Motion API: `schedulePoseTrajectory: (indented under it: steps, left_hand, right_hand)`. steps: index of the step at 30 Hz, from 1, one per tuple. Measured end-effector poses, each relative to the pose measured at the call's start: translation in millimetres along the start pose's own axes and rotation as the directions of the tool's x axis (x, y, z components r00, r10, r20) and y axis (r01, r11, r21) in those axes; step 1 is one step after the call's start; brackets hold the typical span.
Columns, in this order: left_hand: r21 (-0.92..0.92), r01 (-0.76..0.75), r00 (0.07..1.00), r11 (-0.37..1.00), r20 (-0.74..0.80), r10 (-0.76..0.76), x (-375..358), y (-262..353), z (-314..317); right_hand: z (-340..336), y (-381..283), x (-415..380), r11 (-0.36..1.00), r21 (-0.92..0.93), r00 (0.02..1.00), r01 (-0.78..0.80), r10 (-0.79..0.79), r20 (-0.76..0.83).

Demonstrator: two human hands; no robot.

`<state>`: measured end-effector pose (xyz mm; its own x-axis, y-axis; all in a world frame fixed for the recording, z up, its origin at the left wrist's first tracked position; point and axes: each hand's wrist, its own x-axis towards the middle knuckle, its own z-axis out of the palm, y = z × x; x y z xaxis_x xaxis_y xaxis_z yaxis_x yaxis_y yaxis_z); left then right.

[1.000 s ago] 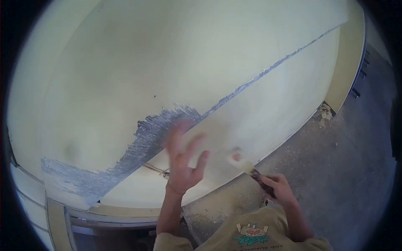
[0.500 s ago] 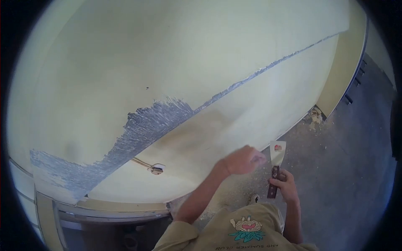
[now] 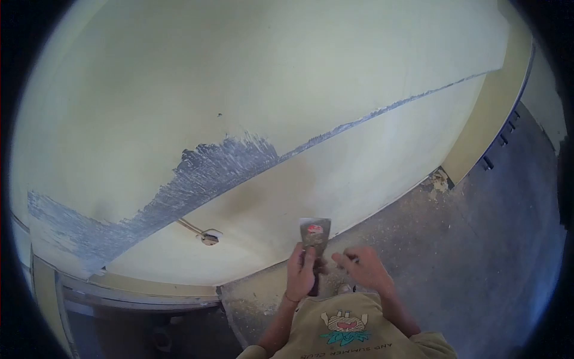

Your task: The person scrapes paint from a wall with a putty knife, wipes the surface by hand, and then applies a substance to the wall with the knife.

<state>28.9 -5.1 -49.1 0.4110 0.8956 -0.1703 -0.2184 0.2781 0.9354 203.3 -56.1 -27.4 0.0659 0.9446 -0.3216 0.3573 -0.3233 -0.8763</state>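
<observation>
A putty knife (image 3: 315, 231) with a broad metal blade and a dark handle points up, close in front of the wall. My left hand (image 3: 301, 272) is closed around its handle, the thumb lying along the lower blade. A red mark shows on the blade. Just to the right, my right hand (image 3: 365, 268) is held apart from the tool, its fingers loosely bent with a gap between them and nothing visible inside. The pale wall (image 3: 335, 78) rises ahead, with a rough grey scraped patch (image 3: 209, 170) that narrows to a thin strip toward the right.
An opening with loose wires (image 3: 209, 237) sits low in the wall. Crumbled debris (image 3: 439, 179) lies at the right wall corner, and flakes are scattered over the concrete floor (image 3: 454, 251). A ledge (image 3: 161, 293) runs along the lower left.
The putty knife has passed from my right hand to my left hand and moved left. My right hand has let go of it. The view has shifted slightly.
</observation>
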Motion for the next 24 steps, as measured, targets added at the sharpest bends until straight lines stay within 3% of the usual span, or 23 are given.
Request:
schedulePoseTrajectory:
  steps: [2,4,6,8,9,11,13,18,24]
  left_hand:
    - [0.272,0.011,0.998,0.962,-0.064,0.006,-4,15,-12]
    - [0.282,-0.014,0.999,0.959,-0.027,0.022,-8,22,-16]
    - [0.295,-0.038,0.999,0.955,0.01,0.036,-12,27,-14]
    - [0.44,-0.148,0.988,0.886,0.1,0.115,-15,35,-9]
    - [0.443,-0.146,0.988,0.885,0.103,0.111,-16,41,-2]
    - [0.214,-0.186,0.983,0.959,0.038,0.182,-19,53,12]
    - [0.18,-0.142,0.988,0.973,0.08,0.129,-18,63,11]
    - [0.136,-0.14,0.983,0.981,0.136,0.122,-11,64,8]
    - [0.251,-0.108,0.993,0.962,0.069,0.094,-2,70,8]
  right_hand:
    - [-1,-9,9,1.0,-0.003,1.0,-0.012,0.012,-0.023]
    - [6,-14,21,0.944,0.238,0.97,0.23,-0.203,-0.131]
    - [17,-30,32,0.893,0.34,0.955,0.295,-0.268,-0.127]
    - [26,-41,45,0.825,0.443,0.935,0.352,-0.331,-0.126]
    - [30,-43,55,0.755,0.535,0.924,0.38,-0.34,-0.176]
    - [28,-62,64,0.671,0.622,0.913,0.404,-0.336,-0.23]
    - [15,-94,60,0.487,0.746,0.891,0.454,-0.246,-0.382]
    - [18,-124,69,0.423,0.773,0.879,0.473,-0.281,-0.385]
    - [18,-136,77,0.388,0.826,0.906,0.409,-0.278,-0.319]
